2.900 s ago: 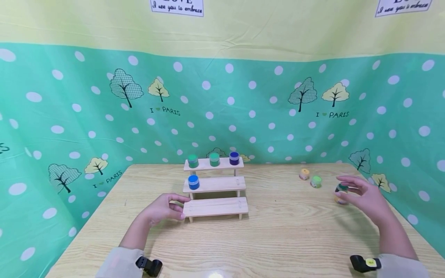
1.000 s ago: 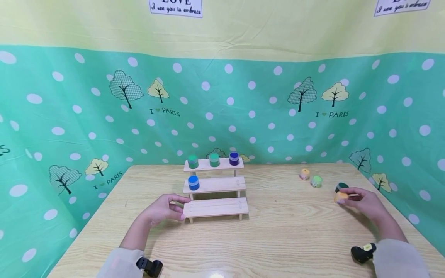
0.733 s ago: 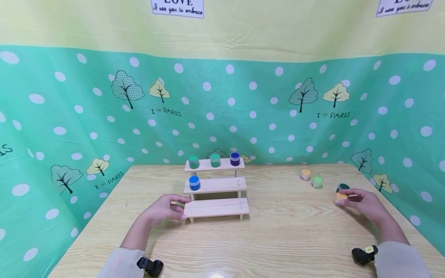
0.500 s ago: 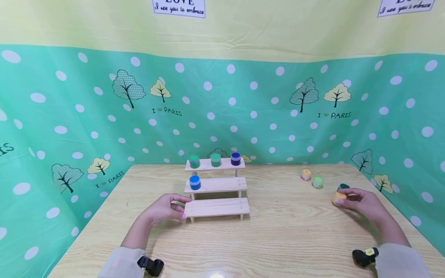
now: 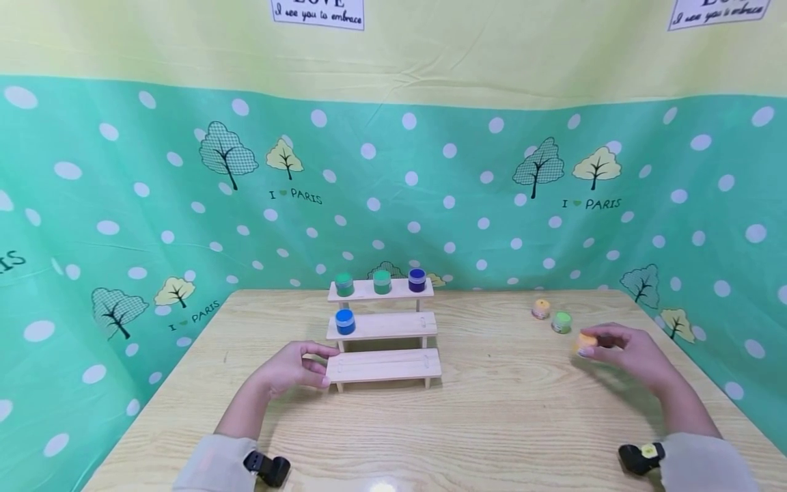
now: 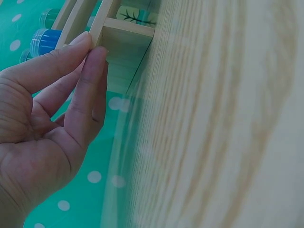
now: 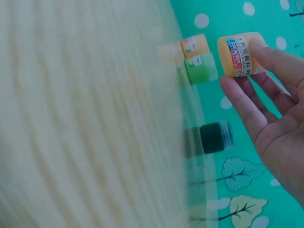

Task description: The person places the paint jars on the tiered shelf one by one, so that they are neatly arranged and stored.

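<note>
My right hand pinches a small orange paint jar between thumb and fingers, and the right wrist view shows it raised off the table with its printed label facing the camera. My left hand pinches the left end of the lowest step of a three-step wooden display stand. Two green paint jars and a dark blue paint jar stand on the top step. At the left of the middle step sits a blue paint jar.
On the table, right of the stand, are a light orange jar and a light green jar. A dark green jar stands near them, hidden behind the right hand in the head view. Polka-dot cloth hangs behind the table.
My right hand came down to the orange jar beside the dark green one, gripped it, and has now lifted it and moved left. The left hand has stayed on the stand.
</note>
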`<state>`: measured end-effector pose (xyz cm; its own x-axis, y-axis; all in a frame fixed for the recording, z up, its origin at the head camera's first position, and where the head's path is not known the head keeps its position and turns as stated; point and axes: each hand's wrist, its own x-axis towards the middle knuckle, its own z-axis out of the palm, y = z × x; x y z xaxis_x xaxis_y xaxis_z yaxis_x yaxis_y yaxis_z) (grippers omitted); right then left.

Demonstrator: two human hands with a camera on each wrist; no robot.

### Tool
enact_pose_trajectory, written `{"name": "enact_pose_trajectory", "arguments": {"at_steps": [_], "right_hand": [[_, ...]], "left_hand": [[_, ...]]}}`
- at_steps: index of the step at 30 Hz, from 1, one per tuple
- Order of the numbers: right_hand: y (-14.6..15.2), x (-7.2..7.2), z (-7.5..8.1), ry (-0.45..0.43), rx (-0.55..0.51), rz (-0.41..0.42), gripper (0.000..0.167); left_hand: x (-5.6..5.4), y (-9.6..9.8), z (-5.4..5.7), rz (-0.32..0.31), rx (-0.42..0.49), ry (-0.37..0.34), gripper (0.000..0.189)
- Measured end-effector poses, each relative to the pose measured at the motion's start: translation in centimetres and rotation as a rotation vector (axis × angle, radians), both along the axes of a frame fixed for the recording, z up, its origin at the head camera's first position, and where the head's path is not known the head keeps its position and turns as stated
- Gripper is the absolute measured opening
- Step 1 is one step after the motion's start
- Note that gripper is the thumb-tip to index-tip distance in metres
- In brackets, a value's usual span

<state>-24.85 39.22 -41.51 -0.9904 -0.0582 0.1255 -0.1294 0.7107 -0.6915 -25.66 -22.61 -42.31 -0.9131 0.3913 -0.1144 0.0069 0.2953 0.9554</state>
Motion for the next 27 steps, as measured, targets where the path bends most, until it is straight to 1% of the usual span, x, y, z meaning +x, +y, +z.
{"name": "enact_pose_trajectory", "arguments": {"at_steps": [4, 8, 15, 20, 27], "right_hand": [[-0.8, 0.1, 0.6, 0.002, 0.005, 0.004, 0.057], [-1.5, 0.4, 1.1, 0.021, -0.001, 0.016, 0.055], [-2.9, 0.7, 1.9, 0.047, -0.033, 0.061, 0.050], [-3.7, 0.9, 2.2, 0.051, -0.042, 0.090, 0.046], [-4.9, 0.9, 2.2, 0.087, -0.099, 0.150, 0.042]], "left_hand": [[0.0, 0.1, 0.0, 0.004, -0.006, 0.003, 0.057], [0.1, 0.1, 0.0, 0.004, -0.010, 0.006, 0.057], [0.1, 0.1, 0.1, 0.004, -0.015, 0.009, 0.057], [0.0, 0.1, 0.0, 0.003, -0.011, 0.009, 0.056], [0.0, 0.1, -0.2, -0.004, 0.008, 0.001, 0.057]]}}
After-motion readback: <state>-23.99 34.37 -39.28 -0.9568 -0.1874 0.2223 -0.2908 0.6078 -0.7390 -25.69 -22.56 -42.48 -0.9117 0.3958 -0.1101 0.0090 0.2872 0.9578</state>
